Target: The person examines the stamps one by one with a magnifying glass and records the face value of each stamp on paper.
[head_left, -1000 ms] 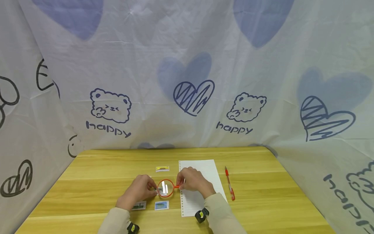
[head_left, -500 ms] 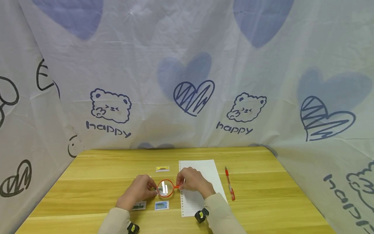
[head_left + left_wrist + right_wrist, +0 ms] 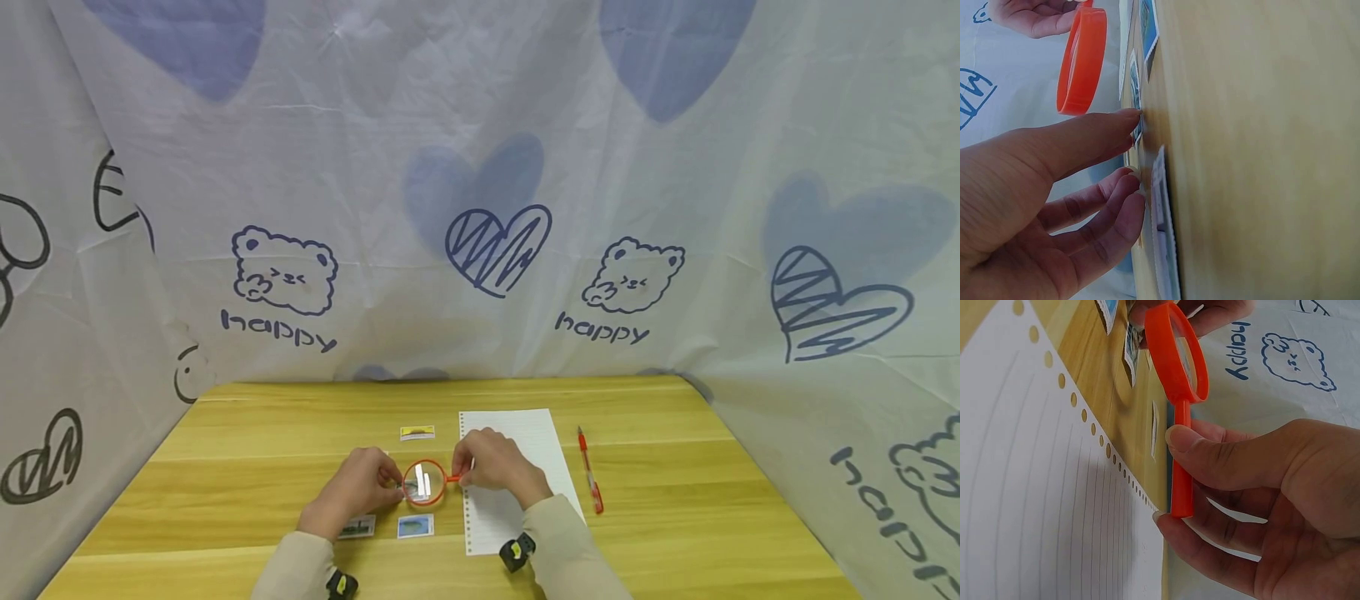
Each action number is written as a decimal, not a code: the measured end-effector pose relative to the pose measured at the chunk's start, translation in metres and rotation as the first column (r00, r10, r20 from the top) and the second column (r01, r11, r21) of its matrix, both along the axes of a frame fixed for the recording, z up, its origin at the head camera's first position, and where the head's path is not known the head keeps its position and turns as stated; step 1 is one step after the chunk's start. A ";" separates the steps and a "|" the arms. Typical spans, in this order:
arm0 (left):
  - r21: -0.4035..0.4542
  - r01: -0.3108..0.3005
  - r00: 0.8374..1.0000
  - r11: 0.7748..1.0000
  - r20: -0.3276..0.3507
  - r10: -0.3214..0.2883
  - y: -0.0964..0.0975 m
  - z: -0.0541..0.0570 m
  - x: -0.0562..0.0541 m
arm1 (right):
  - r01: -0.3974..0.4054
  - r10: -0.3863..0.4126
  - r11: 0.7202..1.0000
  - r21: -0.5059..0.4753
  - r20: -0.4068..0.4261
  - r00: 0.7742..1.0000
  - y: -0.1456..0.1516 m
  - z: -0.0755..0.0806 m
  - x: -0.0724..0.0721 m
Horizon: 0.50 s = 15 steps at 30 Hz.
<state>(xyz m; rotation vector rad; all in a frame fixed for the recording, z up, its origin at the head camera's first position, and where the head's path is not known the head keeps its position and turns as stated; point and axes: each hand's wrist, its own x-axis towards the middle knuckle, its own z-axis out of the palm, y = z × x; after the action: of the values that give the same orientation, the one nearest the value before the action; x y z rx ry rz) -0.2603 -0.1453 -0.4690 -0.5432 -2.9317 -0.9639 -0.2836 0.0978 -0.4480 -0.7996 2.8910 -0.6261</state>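
Observation:
My right hand (image 3: 498, 462) pinches the handle of a red magnifying glass (image 3: 1182, 494) between thumb and fingers. Its round lens is held over a small stamp (image 3: 1130, 357) with toothed edges, and bright glare crosses the glass in the head view. From the left, my left hand (image 3: 356, 483) pinches that stamp's near edge, thumb tip on it in the left wrist view; the index finger is mostly hidden behind the thumb. A blue stamp (image 3: 416, 526) lies just in front of the lens. Another stamp (image 3: 360, 527), greenish, is partly covered by the left hand.
A yellow stamp (image 3: 417, 433) lies beyond the lens. Lined, punched paper (image 3: 517, 517) is under the right hand, with a red pen (image 3: 590, 471) to its right. The wooden table (image 3: 675, 500) ends at a hanging printed cloth (image 3: 390, 292).

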 end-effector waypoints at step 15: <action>-0.004 -0.014 1.000 1.000 0.014 0.014 0.000 0.001 0.000 | 0.015 -0.015 1.000 -0.013 0.034 0.999 0.005 0.006 0.000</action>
<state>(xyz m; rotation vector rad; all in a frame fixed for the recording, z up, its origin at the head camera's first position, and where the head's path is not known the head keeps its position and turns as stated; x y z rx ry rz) -0.2604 -0.1456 -0.4684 -0.5175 -2.9465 -0.9646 -0.2834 0.1030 -0.4418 -0.7624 2.8680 -0.6537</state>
